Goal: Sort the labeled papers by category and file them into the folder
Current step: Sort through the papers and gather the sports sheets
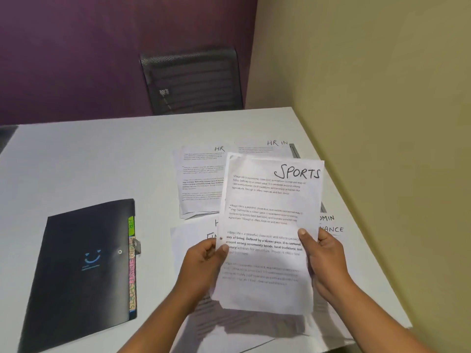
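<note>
Head view, looking down on a white table (pixel 89 159): both hands hold up a sheet headed "SPORTS" (pixel 270 225) in the centre right of the frame, above the other papers. The left hand (pixel 204 258) grips the sheet's left edge, thumb on the printed face and fingers curled behind. The right hand (pixel 323 253) pinches the right edge the same way. A second edge shows at the sheet's top left corner, so more than one page may be held.

At lower left lies a black folder (pixel 84 271), flat and closed, with a round snap on its cover. Coloured tabs (pixel 132 263) stick out along its right edge; the green top one reads "HR", and the lowest looks like "SPORTS". What the folder holds cannot be seen.

Behind the held sheet, a pile marked "HR" (pixel 201 179) lies on the table, with a page marked "HR IN" (pixel 265 149) to its right. Partly hidden pages lie below the hands (pixel 193 233), and one at the right shows "…MIN" and "…NANCE" (pixel 331 225). A dark mesh chair (pixel 191 80) stands beyond the table at upper centre.
</note>
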Tool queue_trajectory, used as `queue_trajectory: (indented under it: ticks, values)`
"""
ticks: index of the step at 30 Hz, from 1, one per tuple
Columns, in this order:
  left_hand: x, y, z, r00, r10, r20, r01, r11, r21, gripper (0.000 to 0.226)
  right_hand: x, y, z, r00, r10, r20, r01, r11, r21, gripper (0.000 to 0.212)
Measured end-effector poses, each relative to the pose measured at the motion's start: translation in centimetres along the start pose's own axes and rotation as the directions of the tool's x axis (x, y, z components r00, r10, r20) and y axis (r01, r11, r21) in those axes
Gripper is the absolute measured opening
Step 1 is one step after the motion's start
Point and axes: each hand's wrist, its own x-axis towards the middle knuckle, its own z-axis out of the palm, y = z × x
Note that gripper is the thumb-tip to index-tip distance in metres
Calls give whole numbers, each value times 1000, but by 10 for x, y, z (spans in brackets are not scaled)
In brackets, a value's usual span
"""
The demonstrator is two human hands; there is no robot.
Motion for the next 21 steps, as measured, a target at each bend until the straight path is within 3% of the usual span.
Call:
queue_trajectory:
  ticks: [3,8,12,16,18,21]
  values:
    - [3,2,-3,999,-17,-28,17,1000,-12,17,4,-2,6,999,45,26,-44,998,-47,22]
    - [16,7,-1,961,-45,-273,20,995,-94,15,39,-16,9,946,188,265,-144,973,-179,25]
    - [37,7,7,909,-76,-409,18,989,-145,15,100,-22,3,951,261,169,-212,942,-262,23]
    - [60,21,28,879,-53,-473,-52,977,-207,16,174,-20,-7,985,172,28,-148,909,-389,15]
    - [68,27,37,868,-48,-494,-69,974,-215,16,205,-22,-10,996,86,-19,-83,850,-520,23]
    - [76,31,43,848,-17,-529,-75,986,-152,18,237,-24,-8,995,79,-59,-98,715,-692,44]
